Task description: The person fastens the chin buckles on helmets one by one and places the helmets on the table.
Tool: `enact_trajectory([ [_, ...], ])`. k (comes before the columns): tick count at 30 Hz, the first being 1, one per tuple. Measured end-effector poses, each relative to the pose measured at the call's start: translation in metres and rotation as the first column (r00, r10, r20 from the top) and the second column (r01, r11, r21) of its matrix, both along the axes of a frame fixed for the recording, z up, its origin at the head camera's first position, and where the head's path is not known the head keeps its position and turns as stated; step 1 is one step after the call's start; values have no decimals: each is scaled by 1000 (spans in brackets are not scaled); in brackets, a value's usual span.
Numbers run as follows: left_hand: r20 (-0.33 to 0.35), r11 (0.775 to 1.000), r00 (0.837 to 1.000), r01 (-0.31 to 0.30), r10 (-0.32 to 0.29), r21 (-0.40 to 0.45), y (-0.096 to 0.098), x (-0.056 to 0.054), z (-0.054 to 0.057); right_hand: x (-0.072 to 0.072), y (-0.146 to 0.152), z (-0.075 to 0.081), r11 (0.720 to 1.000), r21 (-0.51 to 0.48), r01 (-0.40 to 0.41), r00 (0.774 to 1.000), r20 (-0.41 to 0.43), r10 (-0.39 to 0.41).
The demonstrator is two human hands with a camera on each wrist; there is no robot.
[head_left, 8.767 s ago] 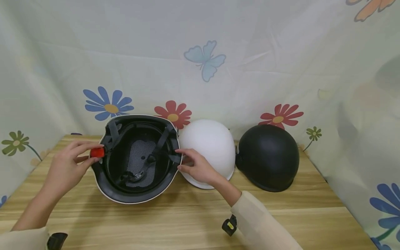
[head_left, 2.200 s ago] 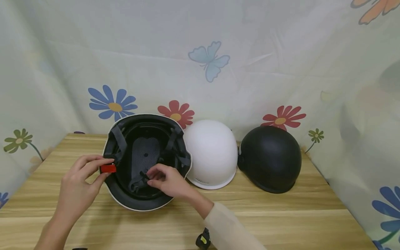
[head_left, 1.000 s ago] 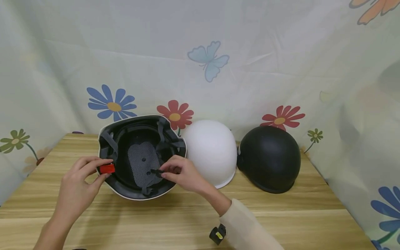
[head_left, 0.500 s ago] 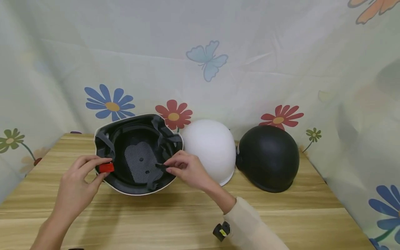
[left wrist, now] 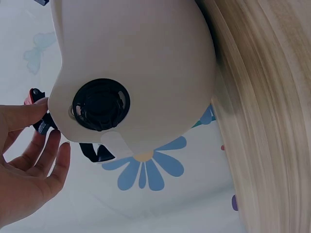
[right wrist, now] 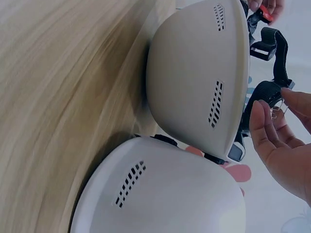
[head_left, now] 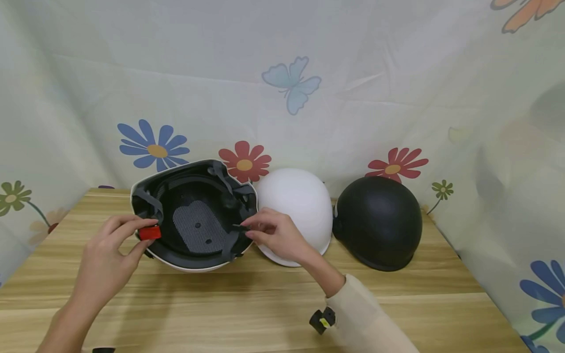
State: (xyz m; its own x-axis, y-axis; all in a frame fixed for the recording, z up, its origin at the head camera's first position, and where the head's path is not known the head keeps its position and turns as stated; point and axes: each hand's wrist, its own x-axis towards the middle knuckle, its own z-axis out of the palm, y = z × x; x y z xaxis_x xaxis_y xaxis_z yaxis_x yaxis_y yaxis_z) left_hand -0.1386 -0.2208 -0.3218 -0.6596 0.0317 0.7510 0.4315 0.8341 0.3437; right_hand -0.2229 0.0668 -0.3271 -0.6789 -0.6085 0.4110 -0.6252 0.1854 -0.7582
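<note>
The red buckle (head_left: 149,232) is pinched by the left hand (head_left: 106,255) at the upturned helmet (head_left: 194,215). The black strap end (head_left: 240,227) is pinched by the right hand (head_left: 278,238). The 2 ends likely need to be brought together and clicked.

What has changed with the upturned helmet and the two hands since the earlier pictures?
The right hand has drawn the black strap end from the middle of the upturned helmet out to its right rim, and the helmet has turned a little. The left hand still pinches the red buckle. The white helmet and black helmet have not moved.
</note>
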Motion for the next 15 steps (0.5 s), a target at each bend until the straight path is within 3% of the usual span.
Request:
enact_trajectory([
  [15,-13,998,999,52,-53,-34,8,-2,4,-3,15,-5,997,72,-11,1000,8,10],
])
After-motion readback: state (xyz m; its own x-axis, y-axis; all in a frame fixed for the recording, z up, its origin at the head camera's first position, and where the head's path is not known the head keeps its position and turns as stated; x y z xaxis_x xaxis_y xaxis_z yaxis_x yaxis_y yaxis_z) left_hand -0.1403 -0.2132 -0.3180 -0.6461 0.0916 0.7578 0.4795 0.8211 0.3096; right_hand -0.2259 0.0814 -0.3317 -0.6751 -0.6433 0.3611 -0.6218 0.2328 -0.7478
